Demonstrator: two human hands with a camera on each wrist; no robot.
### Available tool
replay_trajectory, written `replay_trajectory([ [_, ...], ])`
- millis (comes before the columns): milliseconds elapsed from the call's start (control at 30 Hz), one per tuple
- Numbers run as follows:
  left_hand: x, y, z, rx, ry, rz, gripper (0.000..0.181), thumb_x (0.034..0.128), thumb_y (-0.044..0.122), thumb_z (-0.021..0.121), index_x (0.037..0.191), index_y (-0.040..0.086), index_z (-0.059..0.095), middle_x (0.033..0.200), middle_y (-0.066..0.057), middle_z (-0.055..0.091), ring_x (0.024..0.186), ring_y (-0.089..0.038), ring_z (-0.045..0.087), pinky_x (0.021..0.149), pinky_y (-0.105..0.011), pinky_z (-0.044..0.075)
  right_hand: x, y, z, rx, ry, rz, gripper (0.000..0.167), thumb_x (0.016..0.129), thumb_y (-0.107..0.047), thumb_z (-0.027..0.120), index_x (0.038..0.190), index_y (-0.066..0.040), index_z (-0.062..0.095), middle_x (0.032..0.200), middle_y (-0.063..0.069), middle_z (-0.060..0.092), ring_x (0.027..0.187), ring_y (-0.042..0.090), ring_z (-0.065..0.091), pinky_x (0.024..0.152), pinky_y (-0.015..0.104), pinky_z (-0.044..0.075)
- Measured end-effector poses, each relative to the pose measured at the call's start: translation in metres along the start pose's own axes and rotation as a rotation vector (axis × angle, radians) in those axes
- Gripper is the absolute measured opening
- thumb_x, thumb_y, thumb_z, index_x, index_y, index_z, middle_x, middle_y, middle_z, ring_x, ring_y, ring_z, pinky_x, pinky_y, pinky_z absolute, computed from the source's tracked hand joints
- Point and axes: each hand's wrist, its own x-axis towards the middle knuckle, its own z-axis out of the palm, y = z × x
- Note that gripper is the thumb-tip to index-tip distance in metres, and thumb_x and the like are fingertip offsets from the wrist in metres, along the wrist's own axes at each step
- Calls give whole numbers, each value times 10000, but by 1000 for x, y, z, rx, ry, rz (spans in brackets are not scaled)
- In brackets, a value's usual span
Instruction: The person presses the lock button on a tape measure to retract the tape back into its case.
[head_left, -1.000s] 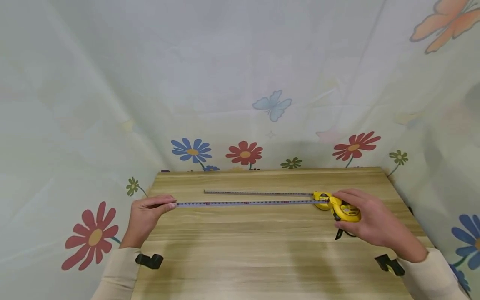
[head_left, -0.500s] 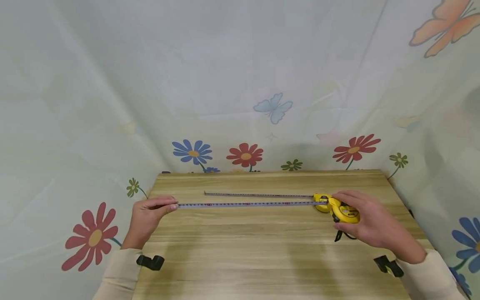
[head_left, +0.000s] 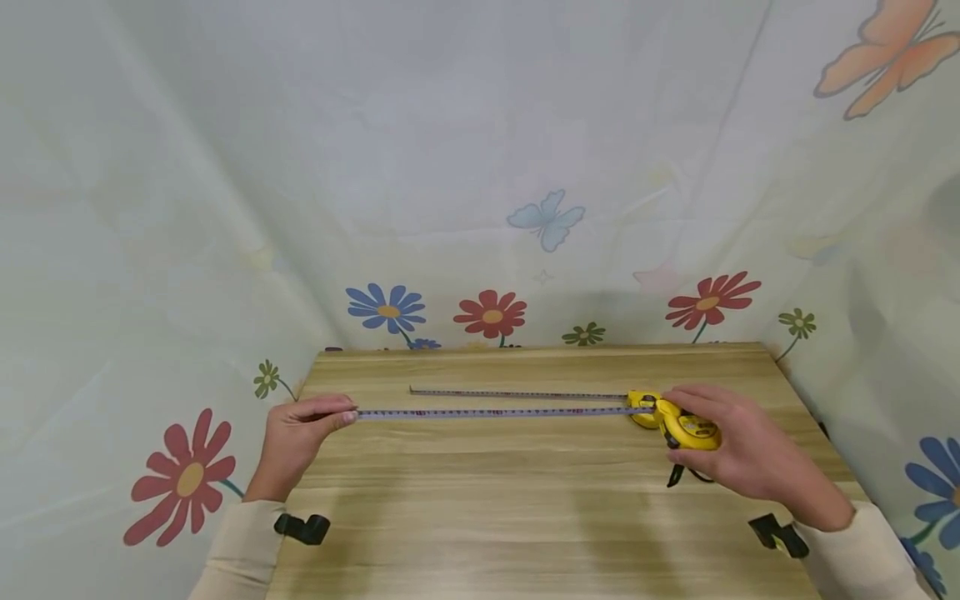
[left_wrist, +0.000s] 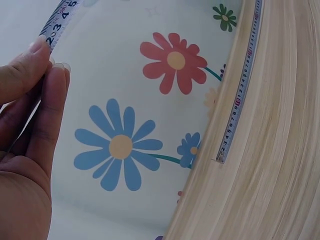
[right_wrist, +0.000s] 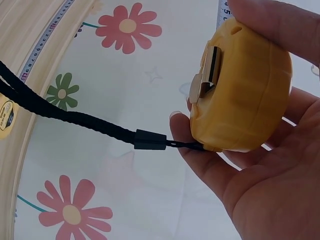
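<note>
My right hand grips the yellow case of a tape measure above the table. Its blade stretches straight across to the left. There my left hand pinches the blade's end between thumb and fingers; the left wrist view shows the low numbers of the blade just past the fingertips. Behind it, on the tabletop, lies a second yellow tape measure with its blade also drawn out to the left. A black wrist strap hangs from the held case.
The wood-grain table reaches back to a pale fabric wall printed with flowers and butterflies. Similar fabric encloses the left and right sides. A dark wrist mount sits at each cuff.
Both hands keep their hold, and the drawn-out blade stays about the same length. The whole view has shifted down slightly.
</note>
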Motion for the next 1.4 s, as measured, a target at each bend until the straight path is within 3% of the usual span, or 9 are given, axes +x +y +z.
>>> replay_trajectory([
  [333, -2, -1, 3, -12, 6, 9, 142, 891, 39, 810, 1025, -4, 824, 1056, -29, 821, 1009, -28, 749, 853, -207, 625, 0, 1, 1, -13, -6, 1, 682, 753, -287, 948, 1346, -69, 690, 1329, 192, 685, 1077, 321, 693, 772, 343, 613],
  [800, -2, 1, 5, 2, -2, -15, 215, 894, 70, 817, 1059, -65, 796, 1101, -131, 807, 1022, -20, 746, 862, -207, 623, 2, -2, 0, -17, -11, 8, 673, 759, -273, 941, 1355, -87, 688, 1328, 177, 690, 1091, 327, 693, 802, 400, 617],
  [1100, 0, 1, 5, 0, 1, -20, 146, 896, 73, 815, 1034, 29, 833, 1090, -88, 815, 1033, -21, 742, 868, -203, 620, 4, -4, -1, -34, -12, 7, 666, 762, -262, 935, 1355, -87, 688, 1323, 172, 696, 1086, 320, 700, 817, 439, 621],
  [1400, 2, 4, 7, 8, -12, -41, 168, 905, 119, 818, 1048, 32, 831, 1081, -15, 819, 1027, -15, 744, 860, -192, 619, 5, -3, 0, -16, -1, -6, 674, 751, -289, 948, 1340, -80, 696, 1311, 179, 698, 1077, 322, 700, 797, 418, 625],
])
